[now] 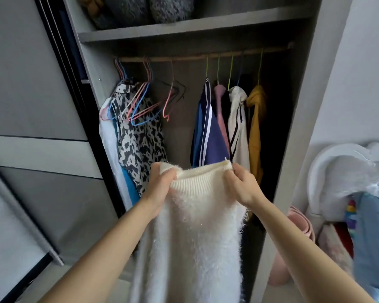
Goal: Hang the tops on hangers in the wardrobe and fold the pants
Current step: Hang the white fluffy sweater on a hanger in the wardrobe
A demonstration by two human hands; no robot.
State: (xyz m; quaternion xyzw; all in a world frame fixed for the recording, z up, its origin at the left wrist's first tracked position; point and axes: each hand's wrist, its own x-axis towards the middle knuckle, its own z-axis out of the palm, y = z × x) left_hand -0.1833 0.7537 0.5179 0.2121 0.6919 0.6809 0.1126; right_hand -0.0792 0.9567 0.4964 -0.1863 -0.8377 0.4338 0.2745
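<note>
A pink rolled mat stands upright. Just right of it is a heap: a fuzzy pale bundle beside the roll, a red patch behind that, a multicoloured strip higher up, and light blue cloth furthest right. Above the roll sits a bulky white item under clear plastic, against a white wall. Far up and left of the roll, grey fluffy bundles lie on a shelf.
</note>
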